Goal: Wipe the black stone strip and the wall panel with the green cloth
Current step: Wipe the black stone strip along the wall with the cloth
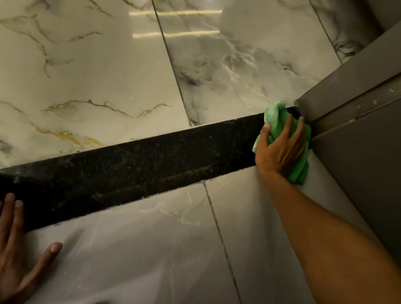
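Metal door frame (357, 104) beside cloth (279, 117)

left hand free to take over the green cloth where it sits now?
Probably not. The left hand lies flat at the black stone strip's near end; the bunched green cloth sits at the far end under the right hand.

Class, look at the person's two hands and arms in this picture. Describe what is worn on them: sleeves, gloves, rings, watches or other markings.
Nothing is worn. The left hand and the right hand are both bare, with no gloves and no rings to be seen. The right forearm is uncovered right to the picture's edge: no sleeve, watch or band. Of the left arm, only the hand shows, so a sleeve there cannot be judged.
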Demonstrator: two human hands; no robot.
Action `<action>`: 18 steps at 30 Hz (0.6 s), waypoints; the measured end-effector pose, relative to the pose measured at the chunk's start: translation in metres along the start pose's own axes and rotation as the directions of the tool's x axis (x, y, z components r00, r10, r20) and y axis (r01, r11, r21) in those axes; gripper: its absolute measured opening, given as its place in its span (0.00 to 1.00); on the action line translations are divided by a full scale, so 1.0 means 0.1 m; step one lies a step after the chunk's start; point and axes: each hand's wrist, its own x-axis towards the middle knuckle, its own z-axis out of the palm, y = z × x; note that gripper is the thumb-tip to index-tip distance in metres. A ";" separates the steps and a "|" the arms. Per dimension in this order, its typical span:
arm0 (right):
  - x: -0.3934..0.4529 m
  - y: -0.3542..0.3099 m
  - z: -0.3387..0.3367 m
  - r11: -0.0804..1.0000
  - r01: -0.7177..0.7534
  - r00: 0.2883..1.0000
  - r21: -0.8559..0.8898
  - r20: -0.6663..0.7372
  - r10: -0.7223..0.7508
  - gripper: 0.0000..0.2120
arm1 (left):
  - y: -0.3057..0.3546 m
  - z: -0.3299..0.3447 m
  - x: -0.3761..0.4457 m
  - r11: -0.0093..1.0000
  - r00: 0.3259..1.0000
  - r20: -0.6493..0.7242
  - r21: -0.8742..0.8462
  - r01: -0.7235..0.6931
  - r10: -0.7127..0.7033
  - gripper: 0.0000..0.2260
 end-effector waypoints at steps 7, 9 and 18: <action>0.07 -0.07 0.02 0.983 -0.158 0.980 -0.096 0.105 0.168 0.34 | 0.06 -0.06 -0.03 0.997 1.000 -0.004 -0.076 -0.012 0.011 0.50; 0.15 -0.13 0.04 0.974 -0.199 0.971 -0.107 0.113 0.211 0.35 | 0.08 -0.05 -0.04 0.996 1.000 -0.004 -0.094 -0.006 0.006 0.53; 0.21 -0.14 0.00 0.978 -0.165 0.978 -0.126 0.111 0.179 0.34 | -0.02 0.01 -0.06 0.999 1.000 0.002 -0.033 -0.029 0.029 0.51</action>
